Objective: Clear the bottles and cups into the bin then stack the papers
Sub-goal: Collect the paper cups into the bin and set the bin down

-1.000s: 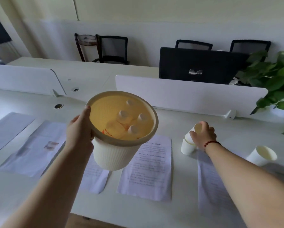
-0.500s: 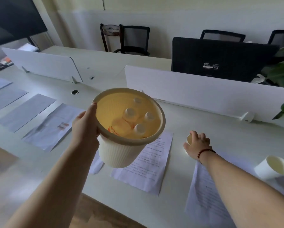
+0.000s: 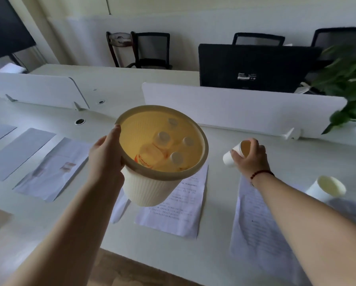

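My left hand (image 3: 106,156) grips the rim of a cream ribbed bin (image 3: 152,188) and holds it above the white desk. Inside the bin lie several bottles (image 3: 162,139) with white caps. My right hand (image 3: 250,156) is shut on a white paper cup (image 3: 229,158), tilted on its side and lifted off the desk, to the right of the bin. A second paper cup (image 3: 327,187) stands upright at the right. Several printed papers lie flat on the desk: one under the bin (image 3: 179,207), one under my right forearm (image 3: 253,223), others at the left (image 3: 49,170).
White divider panels (image 3: 235,106) run across the desk (image 3: 173,248) behind the bin. A black monitor (image 3: 253,67) stands beyond them, with chairs at the wall. A green plant (image 3: 350,83) overhangs the right edge. The desk's front edge and wooden floor lie below.
My right hand has closed on the paper cup and lifted it off the desk, tilting it. The bin stays held in my left hand; the view has shifted slightly.
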The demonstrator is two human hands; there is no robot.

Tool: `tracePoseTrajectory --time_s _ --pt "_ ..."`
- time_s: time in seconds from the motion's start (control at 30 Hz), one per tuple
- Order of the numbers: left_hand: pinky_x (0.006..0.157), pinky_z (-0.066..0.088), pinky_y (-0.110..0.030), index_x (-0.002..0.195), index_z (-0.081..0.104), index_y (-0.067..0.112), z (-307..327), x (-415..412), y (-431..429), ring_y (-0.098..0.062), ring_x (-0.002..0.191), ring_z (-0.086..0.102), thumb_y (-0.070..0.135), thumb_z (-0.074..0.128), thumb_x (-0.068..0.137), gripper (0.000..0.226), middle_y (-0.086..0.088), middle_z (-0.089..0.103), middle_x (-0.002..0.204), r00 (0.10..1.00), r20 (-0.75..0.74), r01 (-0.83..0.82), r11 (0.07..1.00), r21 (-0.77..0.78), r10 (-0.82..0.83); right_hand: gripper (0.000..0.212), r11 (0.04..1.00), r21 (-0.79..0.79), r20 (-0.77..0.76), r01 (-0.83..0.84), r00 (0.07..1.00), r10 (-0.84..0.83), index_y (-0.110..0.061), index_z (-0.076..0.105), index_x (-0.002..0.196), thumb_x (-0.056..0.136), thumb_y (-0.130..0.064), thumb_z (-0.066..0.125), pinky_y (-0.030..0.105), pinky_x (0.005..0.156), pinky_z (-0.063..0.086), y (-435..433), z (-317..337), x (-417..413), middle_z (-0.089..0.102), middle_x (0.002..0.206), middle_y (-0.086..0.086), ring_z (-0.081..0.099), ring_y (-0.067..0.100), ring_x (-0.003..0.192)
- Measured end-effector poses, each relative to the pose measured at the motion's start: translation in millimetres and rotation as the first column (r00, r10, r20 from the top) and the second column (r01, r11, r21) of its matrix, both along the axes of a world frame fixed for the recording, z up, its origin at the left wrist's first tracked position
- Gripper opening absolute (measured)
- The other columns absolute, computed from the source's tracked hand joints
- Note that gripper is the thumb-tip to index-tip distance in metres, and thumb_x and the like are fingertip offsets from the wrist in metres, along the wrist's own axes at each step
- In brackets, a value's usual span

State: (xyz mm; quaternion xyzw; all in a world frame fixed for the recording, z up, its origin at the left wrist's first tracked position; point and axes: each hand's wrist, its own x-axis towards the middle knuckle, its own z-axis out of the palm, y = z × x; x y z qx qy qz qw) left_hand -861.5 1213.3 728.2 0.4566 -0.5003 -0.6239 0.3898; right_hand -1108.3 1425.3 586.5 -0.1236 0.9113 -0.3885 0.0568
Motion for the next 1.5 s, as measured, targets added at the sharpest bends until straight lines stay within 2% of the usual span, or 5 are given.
tracePoseTrajectory --time_s 0.17,0.43,0.7,1.23,1.5 --pt "0.054 0.029 -0.030 0.092 0.059 0.014 0 -30 24 -0.014 0.057 0.038 0.041 0.062 0.091 0.027 -0.002 0.041 0.068 0.986 -0.028 0.166 0.986 0.027 -0.165 0.064 0.962 -0.107 -0.139 0.251 0.954 -0.264 -0.026 0.039 0.138 0.083 -0.042 0.068 0.044 0.097 0.042 73 40 -15 0.041 0.133 0.018 0.039 0.038 0.125" --pt "0.047 0.026 -0.026 0.085 0.058 0.016 -5 -66 74 -0.013 0.050 0.035 0.043 0.065 0.083 0.028 -0.002 0.040 0.064 0.961 -0.046 0.275 0.958 0.082 -0.272 0.087 0.914 0.124 -0.008 0.387 0.921 -0.389 -0.022 0.027 0.150 0.078 -0.033 0.075 0.049 0.100 0.040 199 34 -37 0.045 0.141 0.019 0.037 0.040 0.131" --pt "0.050 0.026 -0.028 0.076 0.049 0.021 -11 -104 143 -0.014 0.050 0.034 0.043 0.064 0.083 0.028 -0.001 0.036 0.062 0.980 -0.057 0.197 0.977 0.075 -0.193 0.072 0.946 0.102 0.113 0.306 0.942 -0.317 -0.015 0.048 0.132 0.071 -0.041 0.075 0.043 0.095 0.048 226 2 -78 0.058 0.126 0.014 0.053 0.039 0.117" --pt "0.050 0.022 -0.029 0.066 0.048 0.019 -15 -140 238 -0.013 0.050 0.030 0.035 0.063 0.086 0.029 0.000 0.032 0.057 0.996 -0.001 0.086 0.993 0.078 -0.086 0.083 0.924 0.376 0.223 -0.078 0.975 -0.008 -0.022 0.025 0.138 0.076 -0.055 0.070 0.046 0.098 0.046 256 -52 -88 0.035 0.134 0.013 0.041 0.034 0.123" --pt "0.049 0.025 -0.028 0.073 0.060 0.021 -15 -158 251 -0.011 0.051 0.033 0.041 0.063 0.088 0.024 0.002 0.036 0.057 0.990 -0.004 0.143 0.988 0.054 -0.143 0.080 0.991 -0.011 0.057 0.134 0.989 -0.133 -0.014 0.039 0.134 0.071 -0.042 0.078 0.050 0.093 0.051 285 -11 -120 0.050 0.130 0.012 0.050 0.034 0.117"
